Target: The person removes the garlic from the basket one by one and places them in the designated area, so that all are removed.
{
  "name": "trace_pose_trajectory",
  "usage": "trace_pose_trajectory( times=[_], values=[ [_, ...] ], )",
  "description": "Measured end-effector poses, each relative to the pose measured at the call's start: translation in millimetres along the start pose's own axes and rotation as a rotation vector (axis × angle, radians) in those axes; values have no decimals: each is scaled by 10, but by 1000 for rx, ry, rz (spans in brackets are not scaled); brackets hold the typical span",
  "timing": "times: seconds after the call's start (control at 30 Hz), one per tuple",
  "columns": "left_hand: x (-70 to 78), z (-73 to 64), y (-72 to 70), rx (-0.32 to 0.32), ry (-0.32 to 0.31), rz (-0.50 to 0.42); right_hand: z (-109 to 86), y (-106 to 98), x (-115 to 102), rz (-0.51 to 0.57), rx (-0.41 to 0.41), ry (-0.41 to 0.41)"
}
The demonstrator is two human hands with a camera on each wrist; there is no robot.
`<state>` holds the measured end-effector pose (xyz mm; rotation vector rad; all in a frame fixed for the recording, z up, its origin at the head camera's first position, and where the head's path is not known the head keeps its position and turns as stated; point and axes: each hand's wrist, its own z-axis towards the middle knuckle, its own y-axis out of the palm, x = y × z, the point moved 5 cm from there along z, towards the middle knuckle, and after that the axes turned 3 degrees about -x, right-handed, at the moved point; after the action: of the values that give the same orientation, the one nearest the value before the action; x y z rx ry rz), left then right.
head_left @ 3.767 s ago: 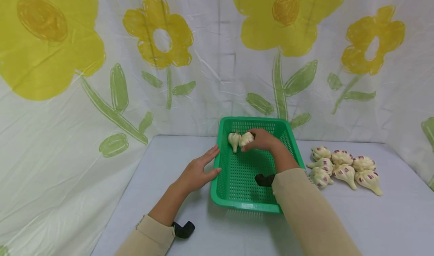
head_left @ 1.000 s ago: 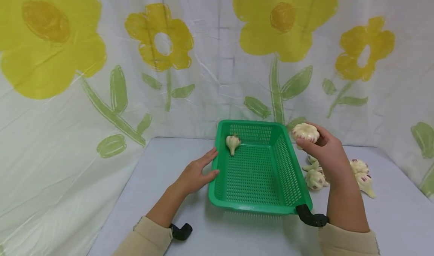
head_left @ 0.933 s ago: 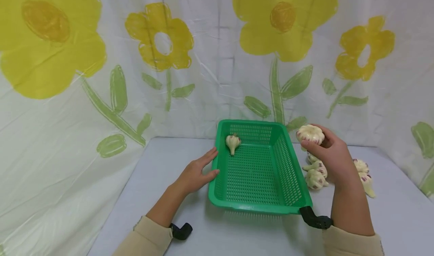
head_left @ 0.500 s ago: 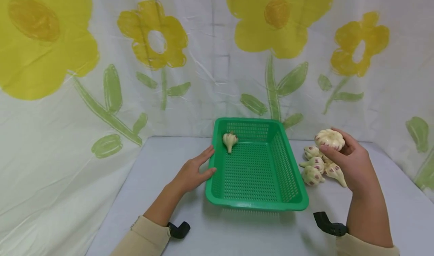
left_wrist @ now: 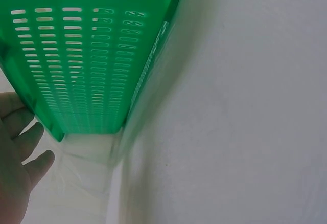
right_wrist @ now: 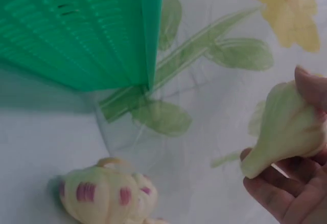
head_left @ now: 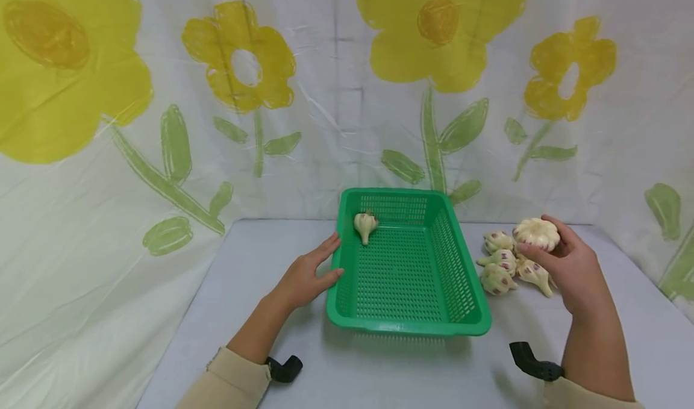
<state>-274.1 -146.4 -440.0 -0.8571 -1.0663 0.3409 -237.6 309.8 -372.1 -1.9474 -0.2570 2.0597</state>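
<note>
A green perforated plastic basket (head_left: 406,326) stands on the table with one garlic bulb (head_left: 365,225) in its back left corner. My left hand (head_left: 303,279) rests against the basket's left rim, fingers extended and thumb spread; the left wrist view shows its fingertips (left_wrist: 33,134) at the edge. To the right of the basket, my right hand (head_left: 577,264) holds another garlic bulb (head_left: 537,234) between thumb and fingers. Its stem points down-left in the right wrist view. Below and left of that hand lie several garlic bulbs (head_left: 497,279), some partly hidden by the held bulb and hand.
A white sheet (head_left: 320,150) printed with yellow flowers hangs behind and beside the table (head_left: 390,373). Black wrist devices (head_left: 285,369) sit on both arms. The garlic pile lies close to the basket's right side.
My right hand has lifted one of two garlic bulbs out of the basket and carried it right, then lowered it toward the pile. My left hand stays at the rim.
</note>
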Motion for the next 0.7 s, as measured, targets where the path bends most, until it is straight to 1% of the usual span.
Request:
trace_pose_trajectory(
  times=[0.1, 0.23, 0.4, 0.6, 0.7],
  values=[
    [0, -8, -2, -2, -7, -7, 16, -31, 75, -155, 1, 61],
    [5, -10, -7, -1, -9, -11, 39, -71, 170, -273, -12, 118],
    [9, -8, -11, 1, -7, -4, 68, -115, 277, -390, -32, 131],
    [12, -4, -12, 2, -9, 1, 102, -113, 381, -583, -84, 152],
    [15, 1, -10, 2, -5, 2, 104, -92, 431, -618, -118, 153]
  ],
)
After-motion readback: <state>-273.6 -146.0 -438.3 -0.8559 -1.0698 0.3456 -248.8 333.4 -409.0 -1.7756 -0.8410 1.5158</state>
